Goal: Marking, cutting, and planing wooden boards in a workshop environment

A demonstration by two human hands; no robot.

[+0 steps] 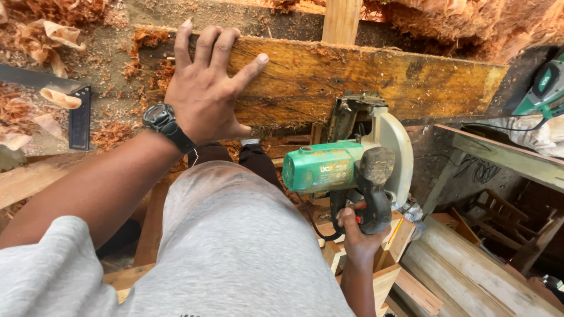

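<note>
At far left a steel try square (pixel 75 111) lies among curled orange shavings (pixel 41 35). The left hand (pixel 202 91), wristwatch (pixel 166 124) on, presses flat with fingers spread on the rough, stained yellow plank (pixel 364 79). The right hand (pixel 358 235) is wrapped tight round the black handle of the green circular saw (pixel 346 167), which sits against the plank's near edge (blade hidden behind its pale guard). With only a palm pinning the plank, it could shift or the blade could bind and kick back; the saw's cord hangs close below the saw.
</note>
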